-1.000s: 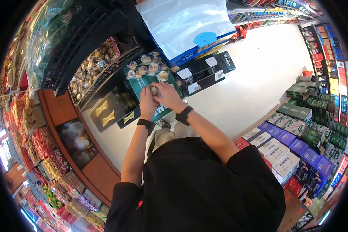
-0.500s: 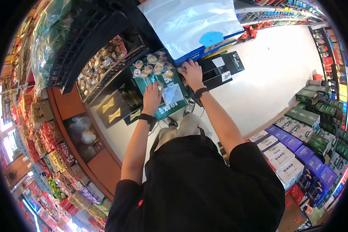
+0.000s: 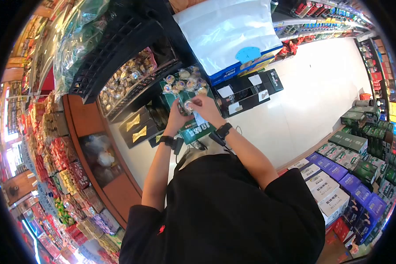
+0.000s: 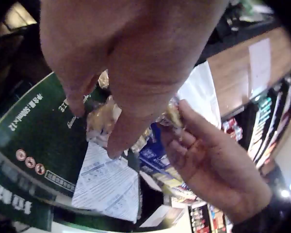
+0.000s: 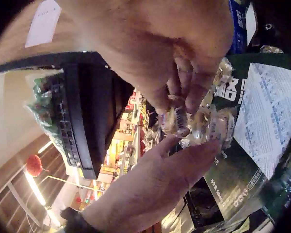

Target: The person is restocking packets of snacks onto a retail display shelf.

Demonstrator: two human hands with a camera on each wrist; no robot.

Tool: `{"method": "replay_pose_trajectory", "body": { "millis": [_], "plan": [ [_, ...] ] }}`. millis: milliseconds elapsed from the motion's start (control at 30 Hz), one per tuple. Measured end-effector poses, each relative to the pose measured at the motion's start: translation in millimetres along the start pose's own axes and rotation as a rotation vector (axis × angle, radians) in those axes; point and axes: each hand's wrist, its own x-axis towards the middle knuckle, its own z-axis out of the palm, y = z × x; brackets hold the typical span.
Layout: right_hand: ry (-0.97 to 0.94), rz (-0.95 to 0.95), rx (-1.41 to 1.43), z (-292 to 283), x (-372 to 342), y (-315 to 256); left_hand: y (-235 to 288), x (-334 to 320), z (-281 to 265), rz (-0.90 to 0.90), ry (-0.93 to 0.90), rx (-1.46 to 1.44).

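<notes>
A green carton (image 3: 192, 135) stands before me with a pile of small, round sweets (image 3: 185, 82) in clear and gold wrappers on its far part. Over its near part, my left hand (image 3: 178, 119) holds a wrapped sweet (image 4: 100, 120) between thumb and finger, above a white printed sheet (image 4: 109, 182). Close beside it, my right hand (image 3: 207, 110) pinches another wrapped sweet (image 5: 176, 119) with thumb and fingertips. The two hands nearly meet, and in the head view the fingers partly cover the sweets.
Left of the carton, a black crate (image 3: 141, 81) holds many similar wrapped sweets. Black cartons (image 3: 246, 97) lie to the right, below a blue box (image 3: 233, 74) with white plastic over it. A brown cabinet (image 3: 88, 119) stands at left; stacked drink cartons (image 3: 330, 193) line the right.
The right hand went from beside the left hand out to the black carton's edge, then came back with a wrapped sweet. The left hand has stayed over the green carton.
</notes>
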Motion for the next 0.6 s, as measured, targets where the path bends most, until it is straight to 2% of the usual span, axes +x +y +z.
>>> {"method": "replay_pose_trajectory", "body": {
  "millis": [100,133,167,267,367,467,567,600],
  "plan": [
    [0.020,-0.063,-0.150,7,7,11,1,-6,-5,-0.239,0.003,-0.405],
    [0.032,-0.103,-0.215,5,6,12,-1,-4,-3,-0.270,0.038,-0.475],
    [0.043,-0.143,-0.281,0,6,13,-3,-3,-1,-0.260,0.053,-0.462],
    [0.242,-0.179,-0.499,-38,10,21,-5,1,10,-0.236,0.070,-0.442],
    [0.045,-0.092,-0.904,-93,1,22,-3,1,12,-0.232,0.056,-0.450],
    [-0.083,-0.238,-1.080,-96,-3,47,-2,4,8,-0.253,0.028,-0.456],
    [-0.020,-0.421,-1.337,-80,3,66,2,5,7,-0.300,0.037,-0.493],
    [-0.026,-0.406,-1.348,-77,3,71,3,5,7,-0.305,0.044,-0.511]
  ]
}}
